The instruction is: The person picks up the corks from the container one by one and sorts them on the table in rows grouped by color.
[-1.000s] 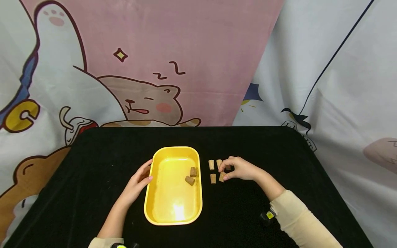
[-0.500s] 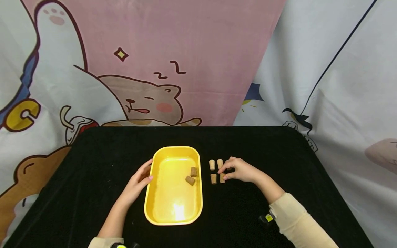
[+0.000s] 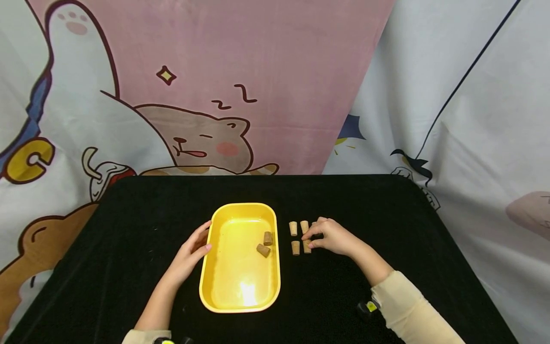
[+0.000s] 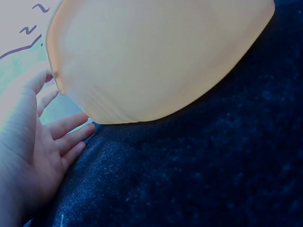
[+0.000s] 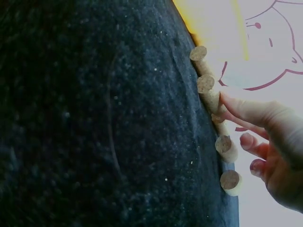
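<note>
A yellow tray (image 3: 239, 267) lies on the black cloth, two cork stoppers (image 3: 268, 238) inside it near its right wall. My left hand (image 3: 192, 248) holds the tray's left edge, thumb at the rim and fingers along the outer side; the left wrist view shows the same fingers at the tray's wall (image 4: 161, 61). Right of the tray, my right hand (image 3: 332, 235) pinches a cork stopper (image 3: 307, 247) between thumb and index finger, close over the cloth. That cork (image 5: 210, 98) also shows in the right wrist view, the other fingers curling loosely behind it.
Other cork stoppers stand beside the held one: a back-left cork (image 3: 293, 228), a back cork (image 3: 304, 226) and a front-left cork (image 3: 295, 248). The right wrist view shows more corks (image 5: 230, 182) near the right hand. A cartoon-printed curtain (image 3: 275, 86) hangs behind the black-covered table (image 3: 172, 196).
The cork under my right fingers has gone from slightly tilted to nearly straight, and the right forearm has shifted a little left. My left hand and the tray stay in place.
</note>
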Motion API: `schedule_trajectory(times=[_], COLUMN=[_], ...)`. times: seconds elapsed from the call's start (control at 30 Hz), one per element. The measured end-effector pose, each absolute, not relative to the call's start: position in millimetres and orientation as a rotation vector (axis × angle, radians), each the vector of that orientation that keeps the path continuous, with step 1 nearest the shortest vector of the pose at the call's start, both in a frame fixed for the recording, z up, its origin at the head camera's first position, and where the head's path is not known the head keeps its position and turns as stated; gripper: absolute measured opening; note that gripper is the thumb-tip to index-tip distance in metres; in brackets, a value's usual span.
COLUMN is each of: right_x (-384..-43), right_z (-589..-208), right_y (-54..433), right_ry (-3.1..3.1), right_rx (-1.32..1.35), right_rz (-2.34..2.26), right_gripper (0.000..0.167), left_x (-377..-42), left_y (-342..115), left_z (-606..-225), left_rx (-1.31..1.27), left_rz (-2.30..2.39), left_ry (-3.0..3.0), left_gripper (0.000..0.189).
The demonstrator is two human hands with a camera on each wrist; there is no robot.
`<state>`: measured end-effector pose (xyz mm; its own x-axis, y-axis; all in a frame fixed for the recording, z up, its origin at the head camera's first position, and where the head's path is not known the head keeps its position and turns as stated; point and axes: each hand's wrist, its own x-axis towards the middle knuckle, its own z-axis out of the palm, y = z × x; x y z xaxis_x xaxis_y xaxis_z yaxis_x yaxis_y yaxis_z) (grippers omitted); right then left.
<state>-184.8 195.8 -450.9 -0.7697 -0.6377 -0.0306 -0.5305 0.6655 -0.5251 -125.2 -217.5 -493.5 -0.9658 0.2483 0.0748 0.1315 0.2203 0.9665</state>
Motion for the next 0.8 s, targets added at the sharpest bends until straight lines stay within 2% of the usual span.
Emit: schedule_trajectory(times=[0.5,0.8], right_x=[-180.1,-174.1], right_z=[-447.3,-428.2], right_y=[197.0,188.9], right_ry=[2.761,2.822], right_rx=[-0.963,-1.104], right_rz=[-0.646,-0.814], right_gripper=[0.023,0.029], left_x=[-125.1,-124.2], left_y=[-217.3,-217.7], left_z=[-494.6,-493.5], left_rx=[0.382,0.39], left_rz=[1.872,1.872], left_ry=[2.383,2.388], left_gripper=[0.056,0.055])
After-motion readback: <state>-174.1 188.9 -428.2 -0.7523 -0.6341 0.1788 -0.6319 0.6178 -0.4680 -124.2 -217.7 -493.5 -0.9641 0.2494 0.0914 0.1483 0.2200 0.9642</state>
